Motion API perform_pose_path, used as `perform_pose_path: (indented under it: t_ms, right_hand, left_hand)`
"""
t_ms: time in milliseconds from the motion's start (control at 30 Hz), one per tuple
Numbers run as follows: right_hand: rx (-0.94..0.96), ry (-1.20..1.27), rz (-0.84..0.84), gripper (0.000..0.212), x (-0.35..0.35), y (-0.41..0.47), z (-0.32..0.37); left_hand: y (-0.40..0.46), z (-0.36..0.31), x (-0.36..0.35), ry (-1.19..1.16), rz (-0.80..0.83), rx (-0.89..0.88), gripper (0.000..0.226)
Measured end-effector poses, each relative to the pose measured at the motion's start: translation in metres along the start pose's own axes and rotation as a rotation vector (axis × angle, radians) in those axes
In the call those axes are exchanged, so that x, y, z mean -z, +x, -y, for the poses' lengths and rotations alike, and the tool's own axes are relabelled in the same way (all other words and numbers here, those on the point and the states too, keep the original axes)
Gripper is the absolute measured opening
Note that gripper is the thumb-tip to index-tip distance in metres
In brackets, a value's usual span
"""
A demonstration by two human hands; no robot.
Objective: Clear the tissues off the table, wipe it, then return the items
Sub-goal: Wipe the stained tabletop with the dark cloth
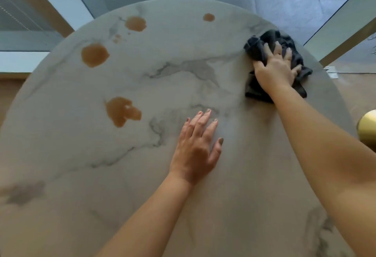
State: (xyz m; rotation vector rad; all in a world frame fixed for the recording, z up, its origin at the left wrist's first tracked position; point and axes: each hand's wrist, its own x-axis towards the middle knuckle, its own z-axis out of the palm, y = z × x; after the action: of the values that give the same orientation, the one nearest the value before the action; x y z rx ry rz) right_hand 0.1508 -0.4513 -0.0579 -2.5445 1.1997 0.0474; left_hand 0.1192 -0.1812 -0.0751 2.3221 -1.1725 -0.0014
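Round table [203,77], pale marble-look top with grey veins, fills most of the view from the near edge to well up the scene. Floor and window frames show beyond its far rim.

Right arm reaches from the near right corner across to the far right part of the table. Left arm comes in from the near middle.

Dark grey cloth [258,51], crumpled, lies on the table close to the far right rim. Right hand [276,69] lies on top of it, palm down, fingers spread and bent over the bunched folds, pressing it to the top; cloth sticks out past the hand on the far, left and near sides.

Left hand [195,150] rests flat on bare table near the centre, fingers straight and slightly fanned, thumb out to the right, holding nothing. Well apart from the cloth.

Brown spills, liquid, on the left and far parts of the table: a large irregular one [122,112] left of the left hand; a rounded one [94,54] farther left; another [136,23] near the far left rim with a few small drops just below it; a small one [208,17] at the far edge, left of the cloth.

Rounded yellow object [369,128] cut off at the right edge of view, beside the right forearm; cannot tell what it is.
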Motion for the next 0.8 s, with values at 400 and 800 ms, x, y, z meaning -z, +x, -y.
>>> perform_pose_path:
  t_ms: [400, 800]
  right_hand:
    - [0.454, -0.082, 0.087, 0.062, -0.032, -0.141, 0.030]
    - [0.782, -0.090, 0.243, 0.058, -0.084, -0.222, 0.173]
  left_hand:
    - [-0.115, 0.087, 0.107, 0.098, -0.082, 0.126, 0.034]
    - [-0.150, 0.193, 0.159, 0.310, 0.067, 0.524, 0.061]
